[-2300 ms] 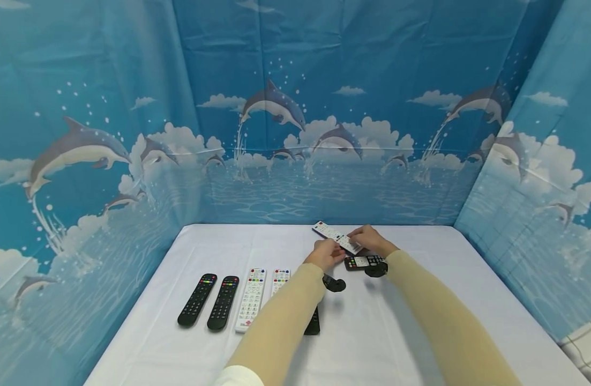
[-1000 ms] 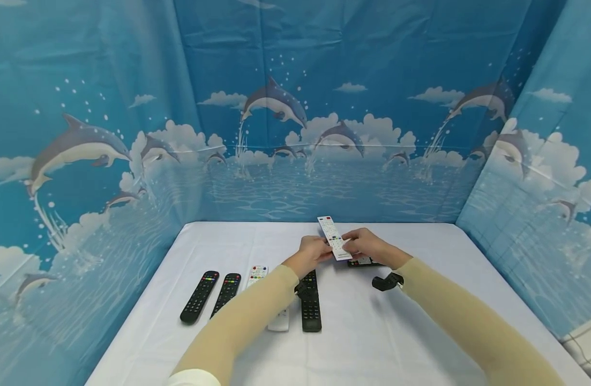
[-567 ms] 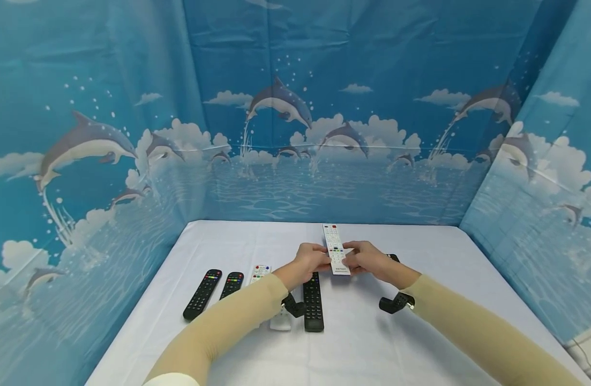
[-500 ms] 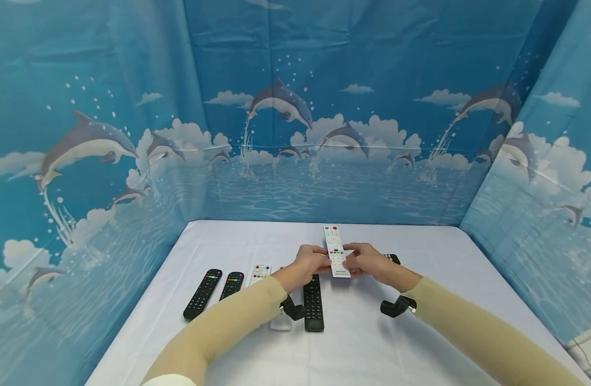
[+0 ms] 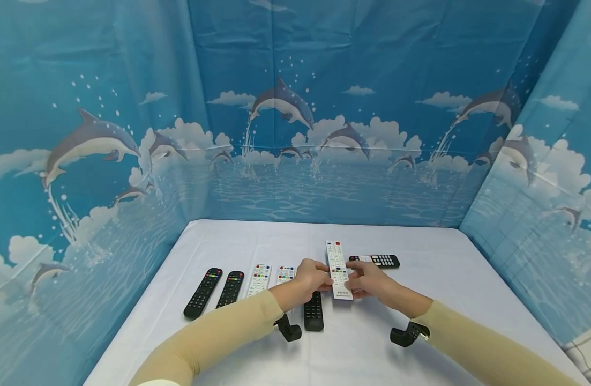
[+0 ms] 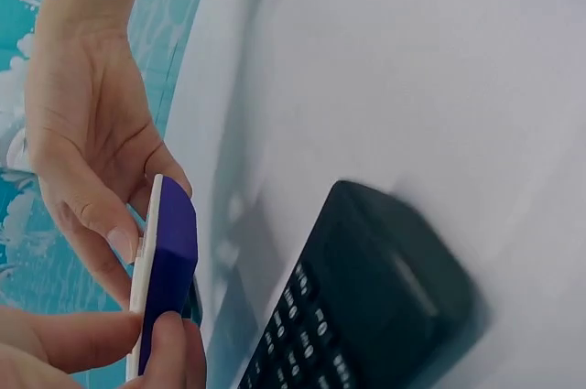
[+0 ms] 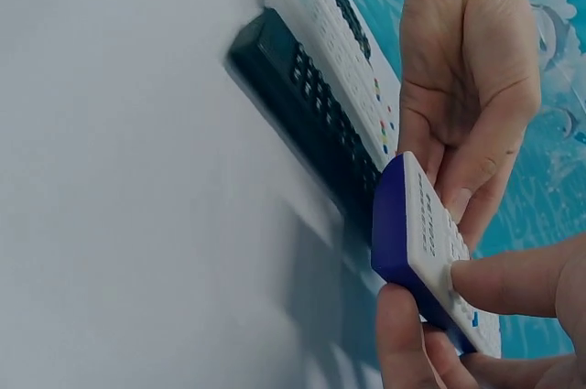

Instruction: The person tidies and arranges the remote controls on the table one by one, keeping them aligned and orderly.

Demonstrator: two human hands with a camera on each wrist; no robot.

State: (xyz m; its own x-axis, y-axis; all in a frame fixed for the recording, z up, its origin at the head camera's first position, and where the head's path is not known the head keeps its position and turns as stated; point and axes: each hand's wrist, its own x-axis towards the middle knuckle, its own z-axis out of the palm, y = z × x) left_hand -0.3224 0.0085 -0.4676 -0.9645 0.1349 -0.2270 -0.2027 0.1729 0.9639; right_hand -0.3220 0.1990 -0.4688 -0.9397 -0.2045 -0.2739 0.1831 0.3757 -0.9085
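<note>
A long white remote with a blue underside is held between both hands, a little above the white table. My left hand pinches its left edge. My right hand pinches its right edge, thumb on the button face in the right wrist view. Just left of it lies a black remote, partly under my left wrist. The held remote points away from me, in line with the row.
A row of remotes lies left of the hands: two black remotes, then two white remotes. Another black remote lies crosswise behind my right hand. Blue dolphin-print curtains wall in three sides.
Both hands have drawn the white remote from the far middle of the table toward me, turning it from slanted to straight and lowering it beside the black remote.
</note>
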